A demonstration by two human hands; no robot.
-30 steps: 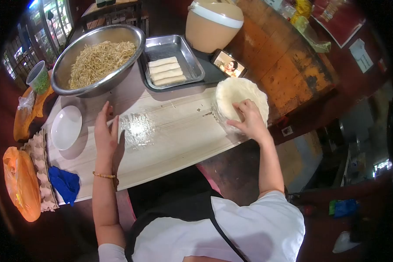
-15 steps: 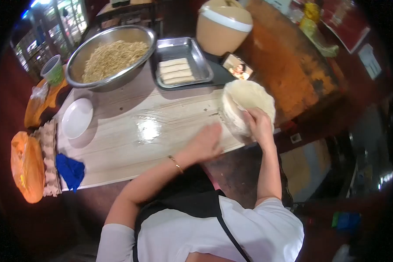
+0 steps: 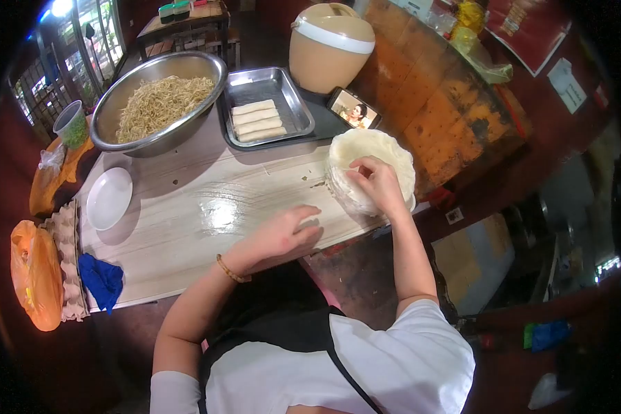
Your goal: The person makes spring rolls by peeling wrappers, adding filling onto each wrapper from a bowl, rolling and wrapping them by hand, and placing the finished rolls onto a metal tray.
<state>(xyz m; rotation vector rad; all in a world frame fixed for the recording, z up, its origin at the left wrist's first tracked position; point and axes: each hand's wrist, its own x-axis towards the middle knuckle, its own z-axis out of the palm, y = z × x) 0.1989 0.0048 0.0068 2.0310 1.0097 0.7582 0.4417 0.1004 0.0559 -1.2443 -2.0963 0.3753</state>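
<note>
A stack of thin, round, pale spring roll wrappers (image 3: 397, 153) sits at the table's right end. My right hand (image 3: 381, 185) is over it, thumb and forefinger pinched at the top wrapper near its left side; the fingertips partly cover the edge they hold. My left hand (image 3: 286, 233) hovers above the table's front part, left of the stack, with fingers apart and nothing in them. Several pale rolls (image 3: 257, 121) lie side by side in a metal tray (image 3: 298, 103) beyond my hands. Left of it, a large steel bowl (image 3: 210, 93) holds a heap of bean sprouts (image 3: 162, 103).
A white plate (image 3: 109, 199) and a blue cloth (image 3: 101, 281) lie at the left, near an egg carton (image 3: 67, 255) and orange bag (image 3: 34, 276). A phone (image 3: 354, 110) leans by a beige bucket (image 3: 331, 58). A plastic cup (image 3: 71, 125) stands far left.
My left hand has moved left and its fingers have spread. My right hand has shifted from the stack's near side onto its top. The view has turned slightly.
</note>
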